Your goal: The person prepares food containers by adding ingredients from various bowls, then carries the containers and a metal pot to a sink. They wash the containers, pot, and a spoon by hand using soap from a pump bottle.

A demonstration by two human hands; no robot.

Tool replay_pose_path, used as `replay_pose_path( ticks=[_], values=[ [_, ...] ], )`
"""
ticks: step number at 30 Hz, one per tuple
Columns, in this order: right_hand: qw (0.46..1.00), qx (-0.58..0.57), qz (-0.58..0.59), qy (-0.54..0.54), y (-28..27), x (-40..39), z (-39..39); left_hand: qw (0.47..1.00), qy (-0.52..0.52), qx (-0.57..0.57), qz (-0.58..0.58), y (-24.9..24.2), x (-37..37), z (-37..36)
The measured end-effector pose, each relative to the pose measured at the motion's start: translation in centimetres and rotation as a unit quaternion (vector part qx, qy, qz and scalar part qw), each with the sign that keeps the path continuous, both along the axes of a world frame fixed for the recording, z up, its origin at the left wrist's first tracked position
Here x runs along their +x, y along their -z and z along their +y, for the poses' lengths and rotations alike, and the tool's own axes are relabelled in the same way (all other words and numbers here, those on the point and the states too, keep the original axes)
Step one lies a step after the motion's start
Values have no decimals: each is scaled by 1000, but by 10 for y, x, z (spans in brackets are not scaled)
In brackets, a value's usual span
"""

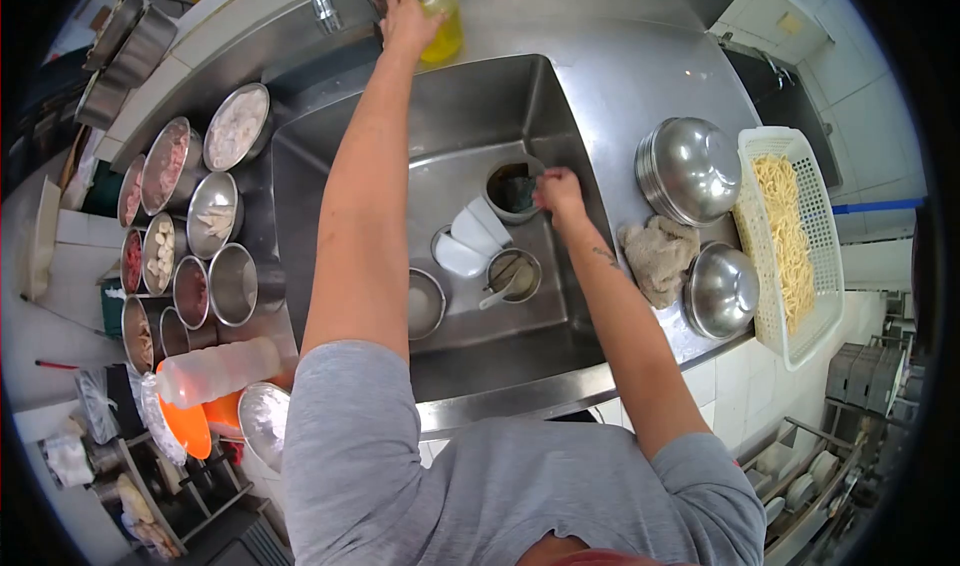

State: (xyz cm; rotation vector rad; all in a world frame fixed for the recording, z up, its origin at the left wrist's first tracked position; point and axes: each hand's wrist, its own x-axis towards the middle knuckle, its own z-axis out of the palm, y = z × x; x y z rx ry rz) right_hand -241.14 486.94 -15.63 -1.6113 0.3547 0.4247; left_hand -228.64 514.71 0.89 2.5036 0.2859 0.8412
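My left hand reaches to the far edge of the sink, beside the chrome faucet. It is closed against the side of a clear bottle of yellow liquid, which stands upright; some fingers are hidden. In the metal sink, my right hand, slightly blurred, pinches the right rim of a round metal pot. Something dark, partly greenish, lies inside the pot. Near it are white dishes, a small metal cup with a spoon, and a round metal bowl.
Left of the sink stand several metal containers of food and a plastic bottle lying on its side. On the right counter are upturned metal bowls, a crumpled cloth and a white basket of noodles.
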Motion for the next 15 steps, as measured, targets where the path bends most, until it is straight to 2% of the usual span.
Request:
replay_pose_path(
  ticks=[2, 3, 5, 6, 7, 8, 9, 10, 12, 13, 15],
  values=[
    [993, -32, 113, -30, 74, 8, -15, 997, -69, 46, -10, -3, -6, -13],
    [985, -43, 162, -38, 92, 5, -19, 991, -98, 69, -56, -2, -18, -27],
    [978, -102, 179, 7, 94, -6, -9, 970, -156, 120, -144, 4, -52, -61],
    [973, -129, 190, 31, 96, -9, -2, 977, -137, 115, -116, 19, -62, -70],
    [973, -134, 183, 48, 116, -10, 2, 984, -117, 108, -84, 43, -71, -79],
    [980, -84, 176, 40, 121, -11, 3, 994, -42, 73, -63, 68, -80, -90],
    [985, -36, 168, 32, 121, -12, 1, 995, 90, 48, 1, 115, -76, -92],
    [987, 13, 157, 24, 120, -9, 3, 985, 160, 43, 43, 136, -86, -109],
    [988, 7, 152, 40, 115, -4, 10, 947, 278, 77, 142, 179, -104, -137],
    [988, 6, 149, 50, 112, -2, 14, 927, 308, 67, 206, 190, -113, -149],
    [999, -12, 30, 18, 111, -5, 21, 898, 303, 98, 303, 232, -119, -149]
  ],
)
